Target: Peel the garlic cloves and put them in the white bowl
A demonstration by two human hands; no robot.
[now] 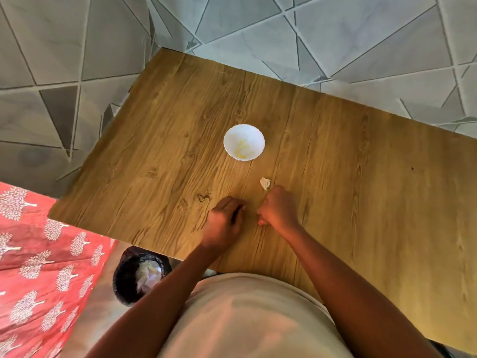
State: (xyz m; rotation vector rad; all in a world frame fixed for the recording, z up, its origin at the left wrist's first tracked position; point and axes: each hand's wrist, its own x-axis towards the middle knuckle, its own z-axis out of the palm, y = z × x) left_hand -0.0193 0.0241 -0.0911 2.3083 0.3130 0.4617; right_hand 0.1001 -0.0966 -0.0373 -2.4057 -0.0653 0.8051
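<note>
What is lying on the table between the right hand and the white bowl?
In the head view, one unpeeled garlic clove lies just beyond the right hand; from it to the bowl the table is bare.

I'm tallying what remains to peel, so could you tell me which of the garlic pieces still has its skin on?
The lone white garlic clove on the table, beside the right hand; the yellowish pieces in the white bowl are peeled.

Both hands, left hand (225, 220) and right hand (277, 209), curled on table (361, 189) near white bowl (244, 142); garlic clove (265, 183) between bowl and right hand.
</note>
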